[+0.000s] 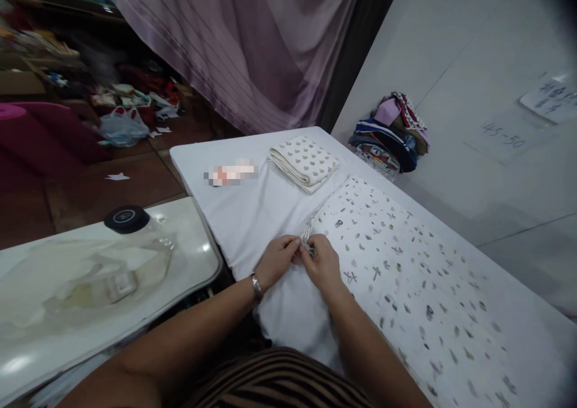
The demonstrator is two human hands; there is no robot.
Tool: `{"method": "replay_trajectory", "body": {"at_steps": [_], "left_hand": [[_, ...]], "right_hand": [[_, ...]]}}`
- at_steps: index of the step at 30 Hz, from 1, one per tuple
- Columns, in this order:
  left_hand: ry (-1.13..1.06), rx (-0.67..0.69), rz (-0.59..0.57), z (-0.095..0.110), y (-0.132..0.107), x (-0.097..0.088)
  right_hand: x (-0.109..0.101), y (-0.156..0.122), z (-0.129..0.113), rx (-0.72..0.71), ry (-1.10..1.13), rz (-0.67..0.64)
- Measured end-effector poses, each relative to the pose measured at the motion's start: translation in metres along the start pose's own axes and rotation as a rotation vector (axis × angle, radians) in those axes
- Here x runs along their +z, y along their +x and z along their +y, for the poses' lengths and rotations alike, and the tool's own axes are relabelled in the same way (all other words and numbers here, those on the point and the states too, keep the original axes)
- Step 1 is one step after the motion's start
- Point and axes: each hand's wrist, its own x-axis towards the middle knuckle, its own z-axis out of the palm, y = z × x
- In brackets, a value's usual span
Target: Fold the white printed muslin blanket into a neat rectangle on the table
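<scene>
A white cloth with a small leaf and insect print (pixel 396 276) lies spread along the right part of the white-covered table (pixel 234 216). At its left edge, my left hand (pixel 280 258) and my right hand (pixel 322 264) are close together. Both pinch the gathered, layered edge, thumbs against fingertips. The fingers hide exactly how much fabric each one grips. Beyond my hands, a folded cloth with a small grey motif (pixel 306 160) rests near the far end. A blurred-out small item (pixel 231 172) lies to its left.
On the lower left, a cream table (pixel 198 240) holds a black round lid (pixel 127 218) and clear plastic packaging (pixel 108 285). A pile of folded clothes (pixel 391 134) is beyond the far right table edge. A purple curtain (pixel 252 53) hangs behind; a plastic bag (pixel 123 125) sits on the floor.
</scene>
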Motion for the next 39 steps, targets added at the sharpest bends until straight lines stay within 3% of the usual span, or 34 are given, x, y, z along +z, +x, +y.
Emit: {"method": "replay_trajectory", "body": {"at_steps": [14, 24, 35, 39], "left_hand": [[0.031, -0.048, 0.072, -0.003, 0.005, 0.002], [0.043, 0.002, 0.06, -0.001, -0.001, 0.002], [0.147, -0.074, 0.036, 0.006, 0.008, -0.003], [0.315, -0.088, 0.033, 0.011, 0.01, -0.01]], "right_hand": [[0.0, 0.0, 0.006, 0.093, 0.159, 0.035], [-0.002, 0.001, -0.001, -0.031, -0.037, -0.057], [0.001, 0.002, -0.004, 0.029, 0.296, 0.006], [0.001, 0.003, -0.003, 0.037, 0.325, -0.015]]}}
